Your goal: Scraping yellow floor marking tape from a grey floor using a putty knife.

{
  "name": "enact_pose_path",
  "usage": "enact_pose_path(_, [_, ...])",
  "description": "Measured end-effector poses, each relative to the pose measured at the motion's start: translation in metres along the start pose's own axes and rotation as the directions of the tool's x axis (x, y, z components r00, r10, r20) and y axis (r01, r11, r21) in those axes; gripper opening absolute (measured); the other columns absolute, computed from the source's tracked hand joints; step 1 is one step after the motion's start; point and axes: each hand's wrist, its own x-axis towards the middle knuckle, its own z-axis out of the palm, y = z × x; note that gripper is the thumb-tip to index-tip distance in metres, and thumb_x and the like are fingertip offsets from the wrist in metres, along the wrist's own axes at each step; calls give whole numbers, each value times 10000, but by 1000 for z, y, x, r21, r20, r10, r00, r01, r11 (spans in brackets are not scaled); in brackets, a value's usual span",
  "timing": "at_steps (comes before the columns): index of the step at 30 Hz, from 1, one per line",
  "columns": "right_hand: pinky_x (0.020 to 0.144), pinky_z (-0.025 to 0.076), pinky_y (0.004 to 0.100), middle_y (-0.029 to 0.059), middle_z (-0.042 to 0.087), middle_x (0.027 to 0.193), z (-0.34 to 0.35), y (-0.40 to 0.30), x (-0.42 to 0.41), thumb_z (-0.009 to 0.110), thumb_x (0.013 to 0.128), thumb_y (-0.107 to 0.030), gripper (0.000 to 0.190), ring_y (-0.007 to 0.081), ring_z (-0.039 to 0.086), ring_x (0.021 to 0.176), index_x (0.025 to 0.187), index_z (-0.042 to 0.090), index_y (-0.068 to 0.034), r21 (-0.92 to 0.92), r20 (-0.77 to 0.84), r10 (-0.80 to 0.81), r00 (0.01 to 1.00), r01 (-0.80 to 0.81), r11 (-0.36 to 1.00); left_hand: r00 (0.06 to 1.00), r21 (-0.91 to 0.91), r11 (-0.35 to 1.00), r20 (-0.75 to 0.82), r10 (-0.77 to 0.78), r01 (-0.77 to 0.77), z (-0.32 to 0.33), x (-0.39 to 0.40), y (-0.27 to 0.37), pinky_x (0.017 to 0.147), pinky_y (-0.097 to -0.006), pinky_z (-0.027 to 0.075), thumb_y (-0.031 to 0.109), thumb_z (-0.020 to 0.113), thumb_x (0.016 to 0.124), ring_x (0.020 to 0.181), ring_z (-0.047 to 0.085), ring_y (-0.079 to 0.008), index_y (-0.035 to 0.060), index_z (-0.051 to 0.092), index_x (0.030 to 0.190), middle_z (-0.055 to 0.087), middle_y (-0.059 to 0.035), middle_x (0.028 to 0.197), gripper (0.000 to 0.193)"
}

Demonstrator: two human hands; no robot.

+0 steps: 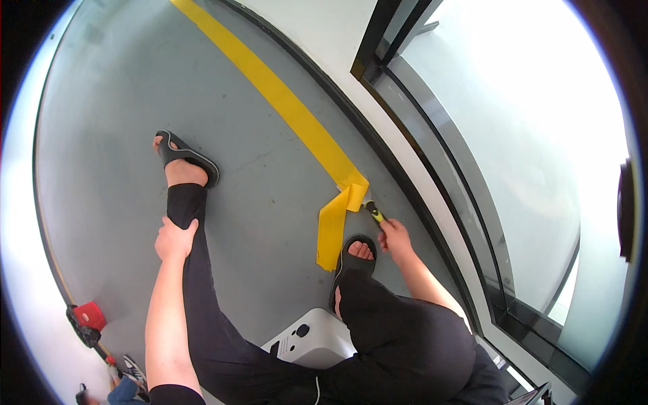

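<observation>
My right hand [395,237] grips the black and lime handle of a scraper [375,211]. Its metal blade lies at the near end of a wide yellow floor tape [283,101], largely hidden by the tape. A peeled length of that tape [331,235] folds back over the grey floor towards me and ends beside my right sandal [360,248]. With fingers and thumb, my left hand [177,237] clasps my black trouser leg [187,202] at the shin.
Under me is a white box-shaped unit [314,331] with dark knobs. A black skirting strip [385,152] and a dark-framed glass panel [445,167] run along the right. A red container [90,316] stands at lower left, near another person [124,390].
</observation>
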Motion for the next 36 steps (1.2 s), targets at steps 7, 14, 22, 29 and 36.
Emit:
enact_pose_path(7, [414, 368, 254, 10, 533, 622, 0, -7, -2, 554, 957, -253, 237, 94, 469, 463, 1075, 572, -48, 49, -142, -68, 987, 76, 996, 1000, -1, 1000, 12, 13, -13, -3, -2, 4, 863, -443, 536, 619, 631, 793, 1012, 658, -356, 0, 467, 1254, 653, -213, 1102, 790])
enact_pose_path(14, [400, 356, 259, 11, 508, 605, -5, -1, -1, 554, 955, -270, 238, 99, 445, 437, 1036, 570, -48, 24, -103, -47, 994, 50, 998, 1000, -17, 1000, 17, 9, -9, 0, -2, 6, 854, -444, 538, 625, 637, 783, 1008, 659, -360, 4, 469, 1247, 652, -214, 1100, 793])
enact_pose_path(22, [407, 358, 258, 22, 548, 614, 11, -9, -13, 543, 956, -247, 190, 101, 471, 444, 943, 564, -58, -1, -106, -12, 994, 12, 1000, 1000, -10, 1000, 17, 8, -8, 1, 2, 2, 853, -446, 537, 630, 633, 786, 1010, 655, -367, 9, 466, 1256, 643, -225, 1106, 796])
enact_pose_path(29, [414, 341, 278, 25, 538, 604, 20, -1, -18, 571, 922, -236, 206, 103, 471, 464, 925, 577, -30, -82, 225, 51, 973, -33, 996, 1000, -9, 1000, 30, 4, -4, -1, -1, 3, 857, -445, 538, 624, 630, 797, 1023, 653, -365, 2, 459, 1266, 642, -220, 1122, 798])
enact_pose_path(36, [411, 351, 257, 19, 507, 596, 35, 21, -29, 524, 971, -281, 244, 109, 432, 438, 907, 539, -45, -44, 77, 20, 997, -16, 999, 1000, 7, 1000, 2, 0, 0, 2, 1, 0, 855, -450, 540, 631, 628, 795, 1019, 656, -367, 1, 461, 1269, 649, -219, 1117, 805])
